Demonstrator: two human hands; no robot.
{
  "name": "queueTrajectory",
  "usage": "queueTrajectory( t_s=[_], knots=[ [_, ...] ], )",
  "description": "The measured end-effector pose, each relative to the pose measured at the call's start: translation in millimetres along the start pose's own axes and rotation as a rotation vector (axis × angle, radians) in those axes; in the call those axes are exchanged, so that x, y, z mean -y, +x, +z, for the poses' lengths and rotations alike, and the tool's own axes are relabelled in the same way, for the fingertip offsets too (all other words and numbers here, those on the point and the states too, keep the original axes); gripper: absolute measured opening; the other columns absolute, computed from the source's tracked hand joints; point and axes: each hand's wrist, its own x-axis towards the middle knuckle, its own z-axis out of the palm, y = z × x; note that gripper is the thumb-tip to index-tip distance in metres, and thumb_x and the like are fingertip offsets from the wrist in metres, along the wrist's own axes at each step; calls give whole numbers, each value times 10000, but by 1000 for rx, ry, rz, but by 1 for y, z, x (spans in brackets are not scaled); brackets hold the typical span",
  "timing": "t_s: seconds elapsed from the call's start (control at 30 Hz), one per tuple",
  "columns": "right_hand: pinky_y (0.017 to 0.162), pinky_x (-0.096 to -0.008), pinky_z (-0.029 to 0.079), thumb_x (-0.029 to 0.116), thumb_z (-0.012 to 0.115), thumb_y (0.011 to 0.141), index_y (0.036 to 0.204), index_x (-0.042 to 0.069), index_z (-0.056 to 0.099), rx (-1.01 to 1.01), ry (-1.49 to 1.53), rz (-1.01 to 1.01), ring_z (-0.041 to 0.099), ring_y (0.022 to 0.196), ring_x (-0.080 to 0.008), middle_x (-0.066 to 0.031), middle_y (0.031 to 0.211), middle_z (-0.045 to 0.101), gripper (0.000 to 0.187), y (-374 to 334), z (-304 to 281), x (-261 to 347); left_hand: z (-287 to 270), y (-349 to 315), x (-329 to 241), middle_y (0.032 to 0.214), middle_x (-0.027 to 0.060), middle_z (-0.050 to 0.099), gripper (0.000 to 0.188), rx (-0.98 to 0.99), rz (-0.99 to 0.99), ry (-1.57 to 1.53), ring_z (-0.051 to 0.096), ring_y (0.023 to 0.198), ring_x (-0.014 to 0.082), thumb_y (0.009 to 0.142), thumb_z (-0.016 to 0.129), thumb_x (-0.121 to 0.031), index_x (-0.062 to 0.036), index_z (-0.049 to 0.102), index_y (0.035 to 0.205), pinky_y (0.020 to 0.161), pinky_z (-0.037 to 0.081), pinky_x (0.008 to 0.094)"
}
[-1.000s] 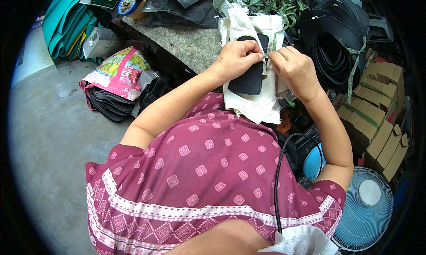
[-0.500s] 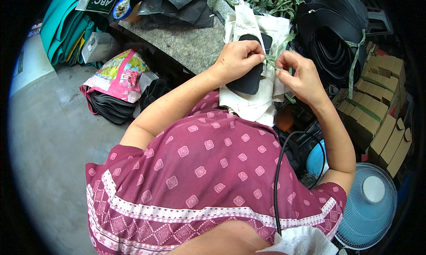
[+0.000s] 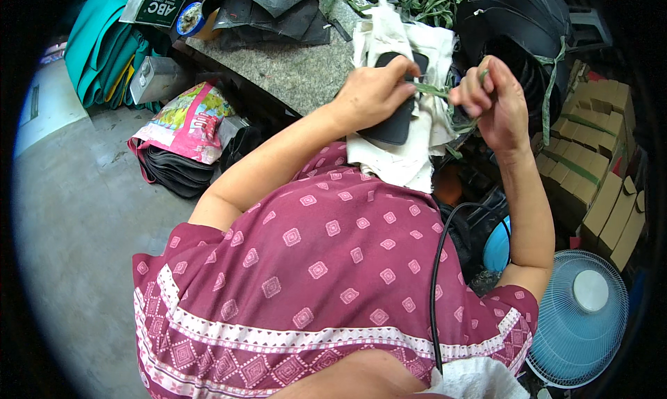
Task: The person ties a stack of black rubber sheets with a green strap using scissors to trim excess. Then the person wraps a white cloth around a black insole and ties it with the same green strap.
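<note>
A narrow green strip [image 3: 432,90] runs between my two hands, pulled fairly straight. My left hand [image 3: 375,97] pinches its left end, with the palm over a flat black piece with rounded corners [image 3: 389,130]. Part of that piece is hidden under the hand. Closed around the other end of the strip is my right hand [image 3: 497,100], with its fingers curled and raised to the right. White cloth [image 3: 396,168] lies beneath the black piece and drapes down toward my lap.
A heap of green strips [image 3: 424,3] sits on the far side of the stone-topped table [image 3: 292,72]. Black sheets [image 3: 274,24] lie on its left part. To the right are bundled black pieces [image 3: 514,24], tan cartons [image 3: 583,149] and a blue fan [image 3: 577,322]. A pink bag [image 3: 184,128] stands at left.
My right hand has moved right and slightly up, turning as it goes. More of the green strip now shows between the hands. My left hand stays nearly in place.
</note>
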Motion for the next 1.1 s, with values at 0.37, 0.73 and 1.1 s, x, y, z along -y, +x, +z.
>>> queueTrajectory(
  t_s=[0.37,0.73,1.1],
  knots=[
    [472,-272,346,219,457,1050,708,92,382,-140,-301,-50,296,472,-93,18,560,299,372,1,-39,-29,-5,-15,38,715,111,640,108,-12,254,228,652,635,293,903,639,-155,-97,596,983,562,505,385],
    [547,-249,387,217,465,1054,754,64,445,-15,-440,-113,368,554,-82,13,617,371,338,-14,-42,-26,-7,-16,40,690,107,620,93,-11,302,272,645,625,284,879,656,-143,-88,598,927,559,501,389],
    [586,-266,425,282,648,952,905,46,537,58,-842,-65,482,590,-125,-40,695,517,265,-31,-14,-3,-9,-35,28,727,118,637,142,-18,89,154,657,671,318,902,647,-186,-86,574,972,586,520,410]
  ],
)
